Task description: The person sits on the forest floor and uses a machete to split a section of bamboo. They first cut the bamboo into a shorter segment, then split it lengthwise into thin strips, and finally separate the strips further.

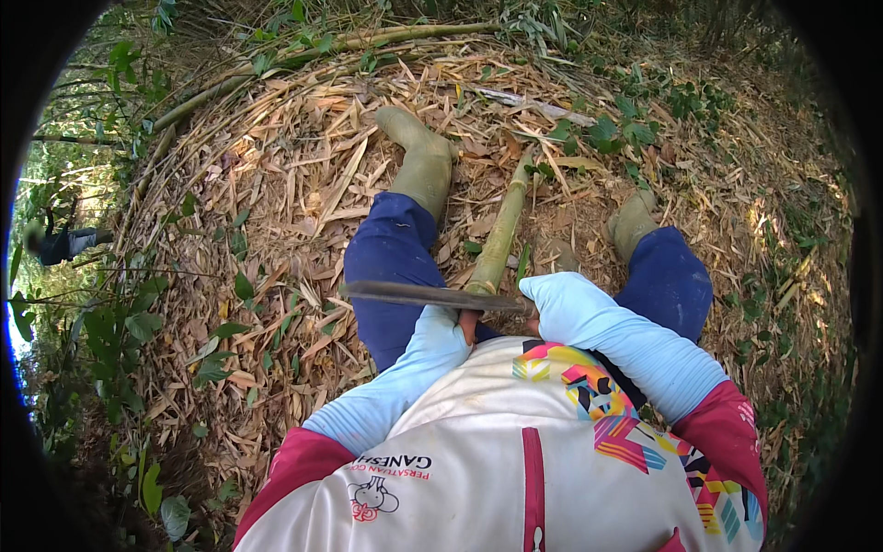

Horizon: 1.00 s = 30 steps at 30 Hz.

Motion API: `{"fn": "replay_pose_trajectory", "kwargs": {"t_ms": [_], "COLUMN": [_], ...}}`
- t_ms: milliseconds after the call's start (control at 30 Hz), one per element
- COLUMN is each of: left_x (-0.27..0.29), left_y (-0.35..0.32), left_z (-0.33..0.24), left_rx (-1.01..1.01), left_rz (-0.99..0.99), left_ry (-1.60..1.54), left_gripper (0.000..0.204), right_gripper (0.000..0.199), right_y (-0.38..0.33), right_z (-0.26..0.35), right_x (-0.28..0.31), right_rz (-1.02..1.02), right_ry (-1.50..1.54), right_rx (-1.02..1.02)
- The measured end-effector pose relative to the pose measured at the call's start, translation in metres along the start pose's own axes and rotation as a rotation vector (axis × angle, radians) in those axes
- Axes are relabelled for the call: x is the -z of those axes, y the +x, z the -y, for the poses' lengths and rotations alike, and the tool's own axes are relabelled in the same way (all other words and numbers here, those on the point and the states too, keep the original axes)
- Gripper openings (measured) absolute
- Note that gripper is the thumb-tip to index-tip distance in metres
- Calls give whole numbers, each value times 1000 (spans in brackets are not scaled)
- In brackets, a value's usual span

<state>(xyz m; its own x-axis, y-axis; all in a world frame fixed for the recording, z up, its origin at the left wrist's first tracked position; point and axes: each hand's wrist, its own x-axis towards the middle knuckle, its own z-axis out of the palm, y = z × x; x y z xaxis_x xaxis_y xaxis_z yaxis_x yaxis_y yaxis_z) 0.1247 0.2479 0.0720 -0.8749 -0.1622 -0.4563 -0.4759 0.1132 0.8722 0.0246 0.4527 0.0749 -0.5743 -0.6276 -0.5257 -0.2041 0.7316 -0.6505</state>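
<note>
Apparently, left hand (469, 326) is clasping bamboo pole (501, 230) ahead, steadying it; right hand (532, 325) is gripping blade (423, 293) pointing leftward.

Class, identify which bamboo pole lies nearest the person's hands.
The green pole between the left boot and right boot, running toward the hands; the long curved pole lies beyond both boots.

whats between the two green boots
The head view shows a bamboo pole between the left boot and right boot, with dry leaves around it.
</note>
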Motion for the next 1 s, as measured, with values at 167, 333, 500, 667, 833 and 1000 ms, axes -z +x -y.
{"fn": "replay_pose_trajectory", "kwargs": {"t_ms": [167, 333, 500, 667, 833, 1000], "left_x": [5, 9, 5, 9, 13, 2], "left_y": [2, 4, 6, 6, 3, 5], "left_z": [-2, 2, 28, 25, 16, -2], "left_rx": [104, 78, -98, -166, -41, 248], "left_rz": [23, 47, 36, 155, 10, 22], "left_ry": [199, 327, 150, 169, 443, -16], "left_gripper": [28, 24, 20, 14, 20, 26], "right_gripper": [40, 37, 41, 48, 57, 61], "right_y": [2, 0, -2, -5, 7, 2], "right_z": [-9, -13, -2, 9, -30, -15], "right_x": [-2, -3, 5, 11, -6, -11], "right_rz": [3, -47, 27, 132, -29, -48], "right_ry": [-10, 21, -11, -65, -30, 176], "right_rx": [57, -14, 50, -24, -101, -207]}}
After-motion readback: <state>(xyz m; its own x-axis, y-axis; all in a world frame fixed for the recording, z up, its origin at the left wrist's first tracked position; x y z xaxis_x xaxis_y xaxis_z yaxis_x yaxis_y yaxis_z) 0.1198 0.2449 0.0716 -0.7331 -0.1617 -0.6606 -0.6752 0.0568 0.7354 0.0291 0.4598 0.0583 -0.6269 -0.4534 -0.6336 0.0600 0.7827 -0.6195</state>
